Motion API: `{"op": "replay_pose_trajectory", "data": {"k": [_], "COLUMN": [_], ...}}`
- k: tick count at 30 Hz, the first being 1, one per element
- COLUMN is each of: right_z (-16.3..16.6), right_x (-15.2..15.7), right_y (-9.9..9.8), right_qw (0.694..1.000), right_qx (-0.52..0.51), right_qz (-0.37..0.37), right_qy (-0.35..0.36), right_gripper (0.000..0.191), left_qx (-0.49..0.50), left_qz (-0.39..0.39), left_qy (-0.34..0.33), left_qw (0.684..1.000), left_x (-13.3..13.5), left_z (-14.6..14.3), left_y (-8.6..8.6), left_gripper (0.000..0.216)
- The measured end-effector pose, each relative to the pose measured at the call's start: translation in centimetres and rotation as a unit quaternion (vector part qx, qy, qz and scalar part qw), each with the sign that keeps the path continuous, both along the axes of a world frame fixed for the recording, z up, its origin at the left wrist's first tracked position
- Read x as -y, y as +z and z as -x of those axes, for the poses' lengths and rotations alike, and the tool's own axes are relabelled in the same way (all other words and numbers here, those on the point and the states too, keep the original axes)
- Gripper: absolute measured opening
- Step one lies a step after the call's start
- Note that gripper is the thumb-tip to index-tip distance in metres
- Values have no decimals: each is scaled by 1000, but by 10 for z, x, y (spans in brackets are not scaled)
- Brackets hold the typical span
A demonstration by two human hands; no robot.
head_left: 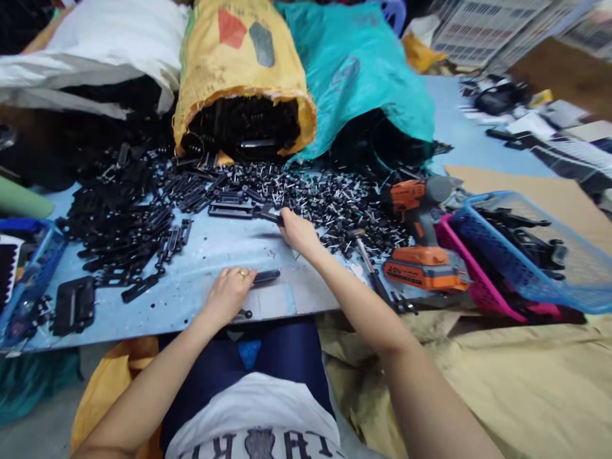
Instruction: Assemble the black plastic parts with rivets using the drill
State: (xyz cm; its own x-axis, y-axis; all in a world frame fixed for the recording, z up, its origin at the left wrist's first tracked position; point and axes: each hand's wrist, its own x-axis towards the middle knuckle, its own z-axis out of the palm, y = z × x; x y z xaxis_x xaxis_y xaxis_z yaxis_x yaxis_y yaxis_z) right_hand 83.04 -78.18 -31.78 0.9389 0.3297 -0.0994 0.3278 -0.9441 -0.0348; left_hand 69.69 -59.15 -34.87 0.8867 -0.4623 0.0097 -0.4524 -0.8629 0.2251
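Near the table's front edge, my left hand is closed around one end of a flat black plastic bar, whose rounded far end points right. My right hand reaches further in and pinches a dark black piece at the edge of the parts pile. Just left of that piece lie long black slotted parts. Behind my right hand spreads a heap of small black pieces with shiny metal pins. Under my left wrist, a small black rod with a ball end shows.
Left lies a pile of black parts. White, yellow and teal sacks line the back. On the right are a hammer, an orange cordless drill and a blue basket; another blue basket stands left.
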Motion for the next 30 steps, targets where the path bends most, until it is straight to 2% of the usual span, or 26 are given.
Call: {"op": "replay_pose_trajectory", "data": {"k": [2, 4, 6, 8, 12, 17, 22, 25, 28, 30], "right_z": [25, 53, 78, 93, 103, 113, 123, 120, 114, 108], "right_x": [16, 34, 46, 50, 44, 39, 33, 35, 51, 68], "right_y": [9, 15, 13, 3, -18, -13, -2, -3, -10, -15], "right_qw": [998, 986, 960, 944, 954, 968, 973, 970, 970, 974], "right_qx": [-46, -102, -134, -129, -109, -80, -48, -24, -18, -31], "right_qz": [-2, -15, -27, -21, -1, 5, 3, 0, -7, -26], "right_qy": [34, 129, 243, 304, 278, 240, 225, 242, 243, 222], "right_gripper": [37, 42, 40, 39, 38, 36, 38, 36, 37, 36], "left_qx": [-11, -30, -52, -71, -92, -67, -34, -18, -52, -73], "left_qz": [-15, -7, 20, 47, 61, 58, 100, 111, 88, 81], "left_qy": [26, 39, 31, 15, 6, 11, -5, -7, -27, -53], "left_qw": [999, 999, 998, 996, 994, 996, 994, 994, 994, 993], "left_x": [-9, -14, -10, 1, 21, 23, 17, 17, 30, 50], "left_z": [2, 5, 5, 1, -5, -2, 6, 6, -7, -25], "left_y": [1, 1, 2, 3, 7, 2, -6, -5, 1, 5], "left_gripper": [31, 31, 33, 34, 42, 61, 40, 39, 44, 43]}}
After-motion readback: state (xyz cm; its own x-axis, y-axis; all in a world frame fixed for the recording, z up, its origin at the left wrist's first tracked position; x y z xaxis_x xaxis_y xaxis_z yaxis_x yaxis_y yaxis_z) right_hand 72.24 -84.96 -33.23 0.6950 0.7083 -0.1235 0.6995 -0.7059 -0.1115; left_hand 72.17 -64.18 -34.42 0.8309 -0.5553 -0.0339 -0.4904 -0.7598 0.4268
